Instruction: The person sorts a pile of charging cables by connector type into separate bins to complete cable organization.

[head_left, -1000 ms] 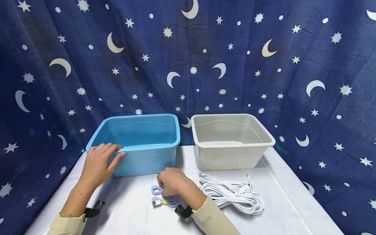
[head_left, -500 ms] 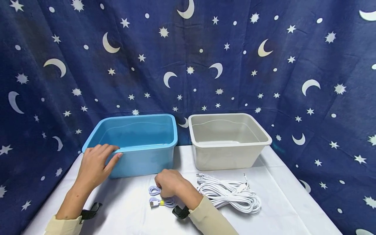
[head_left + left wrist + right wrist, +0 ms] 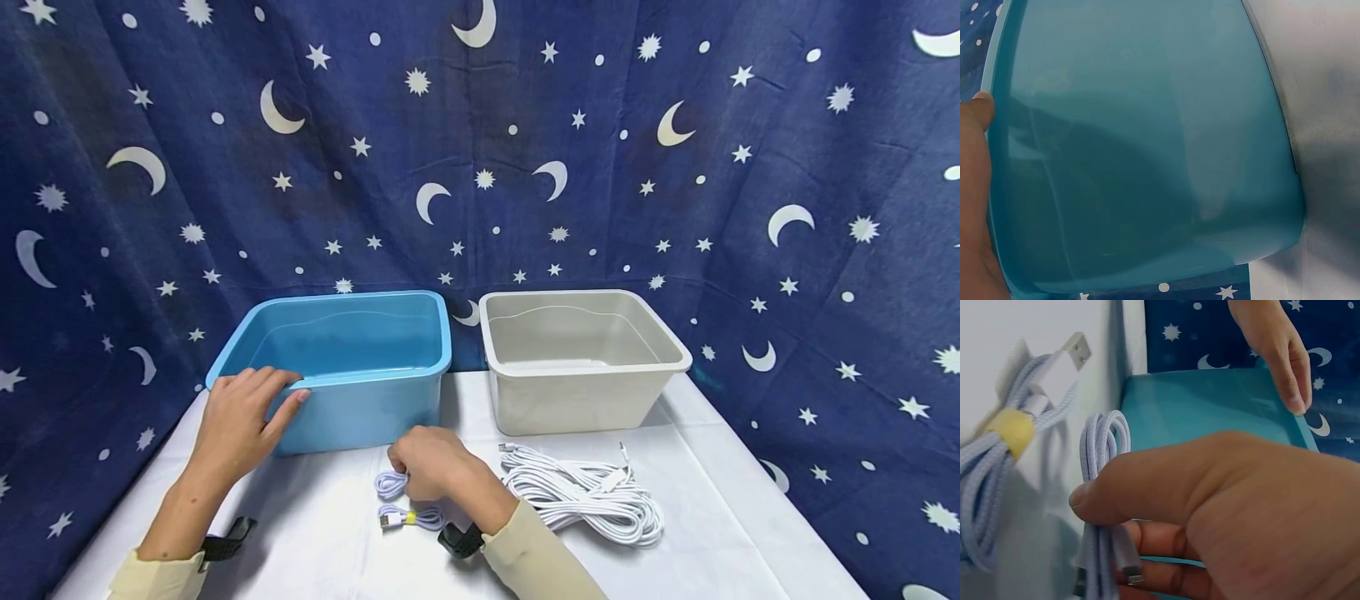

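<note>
My left hand (image 3: 238, 425) grips the near rim of a blue plastic bin (image 3: 367, 415), fingers over the edge and thumb on the outer wall. In the left wrist view the thumb presses the rim beside the bin's wall (image 3: 1116, 156). My right hand (image 3: 437, 468) pinches a coiled pale lavender charging cable (image 3: 1102, 440) between thumb and fingers, low over the tabletop before the bin. Its metal plug ends show below the thumb. Close beside lies a similar coiled USB cable (image 3: 429, 518), bound with a yellow band (image 3: 1015, 431). My palm partly hides the pinched coil in the head view.
A large bundle of white cable (image 3: 585, 500) lies right of my right forearm. Behind it stands a light grey bin (image 3: 577, 404), a narrow gap from the blue one. A dark blue curtain (image 3: 480, 150) with moons and stars hangs behind the white-covered table (image 3: 322, 533).
The head view has shifted slightly, so everything sits a little further left. Both hands keep nearly the same places, left on the bin's rim and right on the coiled cable.
</note>
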`<state>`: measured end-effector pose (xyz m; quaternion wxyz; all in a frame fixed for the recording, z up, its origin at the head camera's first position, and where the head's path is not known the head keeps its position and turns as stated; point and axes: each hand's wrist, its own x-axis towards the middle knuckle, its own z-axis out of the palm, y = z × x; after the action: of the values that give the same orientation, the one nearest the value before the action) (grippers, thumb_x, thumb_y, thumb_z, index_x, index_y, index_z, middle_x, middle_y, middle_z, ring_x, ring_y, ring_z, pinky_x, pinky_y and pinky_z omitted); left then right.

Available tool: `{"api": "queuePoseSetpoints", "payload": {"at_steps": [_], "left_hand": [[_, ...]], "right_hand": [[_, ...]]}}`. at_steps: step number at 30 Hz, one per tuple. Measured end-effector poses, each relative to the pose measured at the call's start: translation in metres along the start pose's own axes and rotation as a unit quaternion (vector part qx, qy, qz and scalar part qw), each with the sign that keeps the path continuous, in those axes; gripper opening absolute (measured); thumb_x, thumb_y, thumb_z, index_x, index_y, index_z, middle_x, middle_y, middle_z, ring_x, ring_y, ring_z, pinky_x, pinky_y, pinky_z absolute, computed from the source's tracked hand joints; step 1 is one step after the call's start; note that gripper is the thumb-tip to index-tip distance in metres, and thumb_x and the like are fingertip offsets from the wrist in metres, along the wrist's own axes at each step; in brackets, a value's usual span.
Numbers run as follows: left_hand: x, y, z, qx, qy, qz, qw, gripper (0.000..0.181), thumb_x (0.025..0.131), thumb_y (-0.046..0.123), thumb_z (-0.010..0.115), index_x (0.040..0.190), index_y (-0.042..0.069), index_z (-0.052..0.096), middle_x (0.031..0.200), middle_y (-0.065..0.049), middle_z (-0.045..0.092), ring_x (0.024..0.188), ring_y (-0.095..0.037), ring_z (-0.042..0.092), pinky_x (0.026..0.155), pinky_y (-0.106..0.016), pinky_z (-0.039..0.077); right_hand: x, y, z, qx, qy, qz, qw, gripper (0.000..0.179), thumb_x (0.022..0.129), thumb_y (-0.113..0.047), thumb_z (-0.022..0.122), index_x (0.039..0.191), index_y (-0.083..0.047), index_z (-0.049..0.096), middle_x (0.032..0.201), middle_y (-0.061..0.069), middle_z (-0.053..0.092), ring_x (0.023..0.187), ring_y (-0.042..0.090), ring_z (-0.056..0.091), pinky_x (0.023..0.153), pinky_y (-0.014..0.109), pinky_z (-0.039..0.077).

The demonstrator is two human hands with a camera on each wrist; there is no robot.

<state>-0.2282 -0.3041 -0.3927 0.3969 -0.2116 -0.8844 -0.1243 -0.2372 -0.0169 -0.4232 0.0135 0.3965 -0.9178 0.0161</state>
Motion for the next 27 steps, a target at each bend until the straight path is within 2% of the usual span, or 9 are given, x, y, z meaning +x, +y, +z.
{"api": "queuePoseSetpoints", "payload": {"at_steps": [12,19,27], "left_hand": [[-0.001,-0.001,0.000,-0.004,0.004,0.004,1.0000,0.024,0.094,0.023,0.079,0.113,0.011,0.075,0.098,-0.009,0.074,0.084,-0.031,0.064,0.077,-0.056,0.042],[0.001,0.000,0.001,-0.004,0.005,0.005,1.0000,0.023,0.093,0.022,0.079,0.112,0.009,0.074,0.097,-0.010,0.074,0.085,-0.031,0.063,0.078,-0.055,0.042],[0.000,0.001,0.000,0.000,0.002,0.001,1.0000,0.024,0.093,0.022,0.080,0.112,0.009,0.074,0.097,-0.010,0.074,0.085,-0.031,0.063,0.079,-0.055,0.043]], "right_hand": [[-0.003,0.004,-0.022,-0.029,0.097,-0.041,0.9940,0.022,0.076,-0.011,0.081,0.091,-0.027,0.080,0.087,-0.012,0.065,0.083,0.008,0.063,0.067,0.024,0.049],[-0.012,0.001,-0.042,-0.050,0.168,-0.056,0.9830,0.020,0.080,-0.013,0.081,0.095,-0.026,0.081,0.091,-0.010,0.068,0.089,0.013,0.065,0.074,0.029,0.052],[-0.016,-0.001,-0.054,-0.057,0.219,-0.068,0.9718,0.020,0.081,-0.015,0.083,0.097,-0.026,0.081,0.093,-0.009,0.066,0.088,0.014,0.061,0.073,0.029,0.049]]}}
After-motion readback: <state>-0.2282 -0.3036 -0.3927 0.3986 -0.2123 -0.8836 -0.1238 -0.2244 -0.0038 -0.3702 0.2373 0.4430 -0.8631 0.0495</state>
